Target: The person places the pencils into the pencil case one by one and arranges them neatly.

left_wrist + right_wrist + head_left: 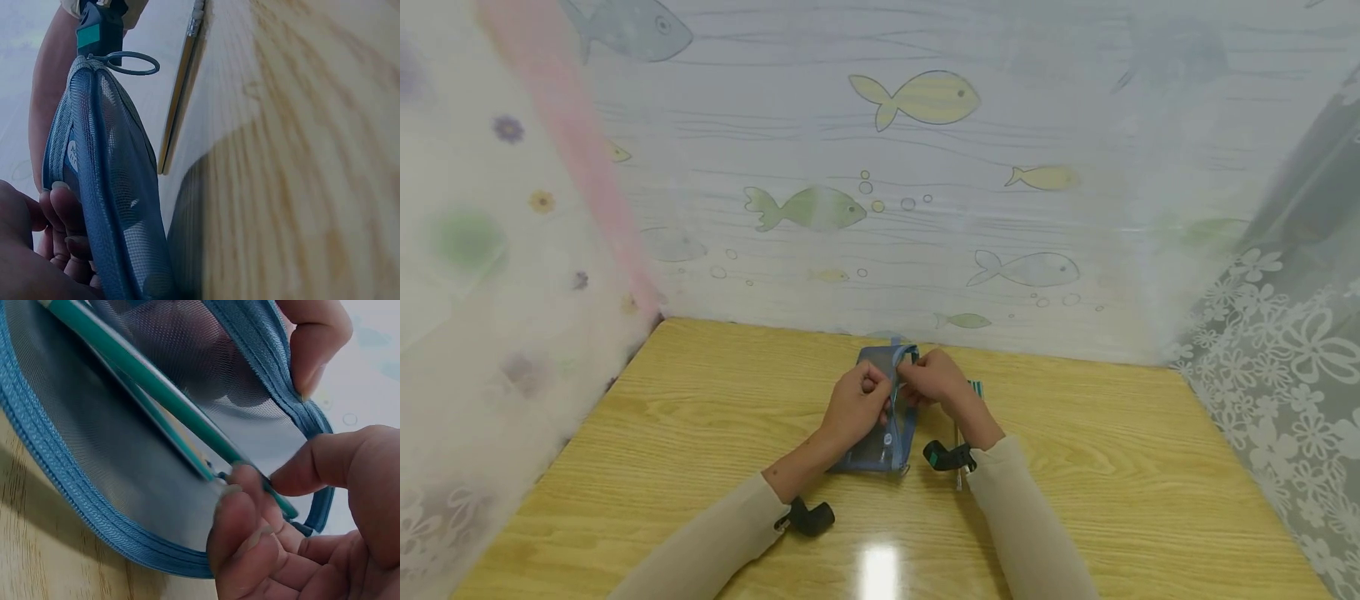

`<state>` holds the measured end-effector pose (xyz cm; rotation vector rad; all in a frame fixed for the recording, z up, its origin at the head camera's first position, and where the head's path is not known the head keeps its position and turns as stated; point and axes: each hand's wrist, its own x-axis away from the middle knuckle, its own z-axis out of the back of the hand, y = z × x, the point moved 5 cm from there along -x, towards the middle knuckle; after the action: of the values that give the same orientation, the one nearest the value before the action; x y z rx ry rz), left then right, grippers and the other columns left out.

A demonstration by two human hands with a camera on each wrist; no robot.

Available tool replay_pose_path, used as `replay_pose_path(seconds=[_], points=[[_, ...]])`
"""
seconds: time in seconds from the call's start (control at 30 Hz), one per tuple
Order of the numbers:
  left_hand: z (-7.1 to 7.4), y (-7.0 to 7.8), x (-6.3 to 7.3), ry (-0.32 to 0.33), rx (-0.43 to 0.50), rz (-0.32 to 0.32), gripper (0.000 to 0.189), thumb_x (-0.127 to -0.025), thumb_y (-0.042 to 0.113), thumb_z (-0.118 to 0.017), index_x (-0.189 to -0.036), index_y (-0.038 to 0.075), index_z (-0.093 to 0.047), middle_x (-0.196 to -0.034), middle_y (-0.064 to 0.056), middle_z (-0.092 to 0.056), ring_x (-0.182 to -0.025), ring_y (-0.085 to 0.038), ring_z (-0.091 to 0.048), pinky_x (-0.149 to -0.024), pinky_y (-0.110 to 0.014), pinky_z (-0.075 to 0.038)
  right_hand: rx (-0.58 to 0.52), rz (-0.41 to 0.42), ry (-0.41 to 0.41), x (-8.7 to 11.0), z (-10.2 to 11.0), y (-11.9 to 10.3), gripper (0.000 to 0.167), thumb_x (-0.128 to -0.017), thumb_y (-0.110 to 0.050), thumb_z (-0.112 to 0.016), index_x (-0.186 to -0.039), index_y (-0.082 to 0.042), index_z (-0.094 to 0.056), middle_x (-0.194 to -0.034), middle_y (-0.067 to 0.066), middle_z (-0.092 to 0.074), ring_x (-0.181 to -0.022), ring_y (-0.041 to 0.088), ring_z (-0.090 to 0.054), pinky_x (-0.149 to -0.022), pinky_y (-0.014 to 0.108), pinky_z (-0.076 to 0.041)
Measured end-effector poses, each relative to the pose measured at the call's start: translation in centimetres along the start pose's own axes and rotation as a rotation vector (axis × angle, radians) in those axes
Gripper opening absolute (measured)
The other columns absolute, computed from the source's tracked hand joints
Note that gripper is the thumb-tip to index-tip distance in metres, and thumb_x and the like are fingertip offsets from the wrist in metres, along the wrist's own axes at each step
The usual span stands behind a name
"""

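A blue mesh zipper pouch (868, 454) lies on the table, its zipped mouth spread open toward the right. My left hand (853, 404) pinches one edge of that mouth. At the far end of the opening, my right hand (934, 382) holds a green pencil (169, 394) between thumb and fingers. In the right wrist view the pencil slants across the inside of the pouch, with a second thin green stick (159, 428) close beside it. A metal ring (134, 64) hangs from the zipper's near end in the left wrist view.
Beside the pouch, partly under my right forearm, a brown pencil (180, 94) with a metal ferrule lies on the wooden table (700, 417). A teal-striped item (976, 388) shows behind the right wrist. Patterned curtains (910, 208) stand at the back and sides.
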<state>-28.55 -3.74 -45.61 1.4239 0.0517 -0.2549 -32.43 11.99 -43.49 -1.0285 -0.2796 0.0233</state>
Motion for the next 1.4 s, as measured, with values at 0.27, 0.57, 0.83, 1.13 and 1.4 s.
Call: replay_pose_path(seconds=[0.27,0.57,0.83,1.13,1.4], points=[[0.2,0.0,0.0,-0.036,0.016,-0.002,0.01,-0.106,0.009,-0.056,-0.097,0.006,-0.061,-0.071,-0.007,-0.066,-0.054,-0.02,-0.062,-0.058,-0.037,-0.059,0.017,0.024,-0.022,0.2,0.2,-0.1,0.036,-0.103,-0.024,-0.058,-0.096,0.003,-0.081,-0.082,0.01,-0.079,-0.073,0.02,-0.074,-0.071,0.037,-0.063],[0.2,0.1,0.0,-0.04,0.003,0.005,0.01,-0.105,0.011,-0.057,-0.097,0.007,-0.061,-0.071,-0.006,-0.067,-0.052,-0.018,-0.058,-0.052,-0.03,-0.053,0.015,0.062,-0.027,0.3,0.7,0.1,0.031,-0.103,-0.02,-0.057,-0.099,0.004,-0.077,-0.083,0.011,-0.078,-0.072,0.02,-0.073,-0.069,0.036,-0.062],[0.3,0.2,0.1,-0.049,0.02,0.011,0.009,-0.105,0.011,-0.058,-0.097,0.006,-0.061,-0.072,-0.008,-0.068,-0.052,-0.02,-0.06,-0.053,-0.032,-0.056,0.04,0.109,-0.012,1.0,1.1,-0.5,0.03,-0.101,-0.017,-0.057,-0.1,0.005,-0.077,-0.08,0.011,-0.077,-0.071,0.025,-0.074,-0.066,0.037,-0.062],[0.2,0.5,0.1,-0.034,0.044,0.017,0.007,-0.103,0.005,-0.061,-0.097,0.002,-0.062,-0.07,-0.008,-0.067,-0.051,-0.019,-0.06,-0.051,-0.034,-0.057,0.163,0.165,0.039,2.0,2.7,0.6,0.027,-0.102,-0.018,-0.056,-0.101,0.002,-0.075,-0.079,0.008,-0.076,-0.071,0.027,-0.074,-0.063,0.037,-0.06],[0.1,1.0,0.2,-0.03,0.031,0.017,0.008,-0.103,-0.003,-0.056,-0.096,-0.002,-0.061,-0.07,-0.013,-0.065,-0.054,-0.036,-0.062,-0.054,-0.042,-0.059,0.163,0.198,0.057,2.6,4.6,2.2,0.026,-0.104,-0.017,-0.058,-0.106,0.003,-0.073,-0.081,0.01,-0.076,-0.074,0.03,-0.073,-0.062,0.033,-0.057]])
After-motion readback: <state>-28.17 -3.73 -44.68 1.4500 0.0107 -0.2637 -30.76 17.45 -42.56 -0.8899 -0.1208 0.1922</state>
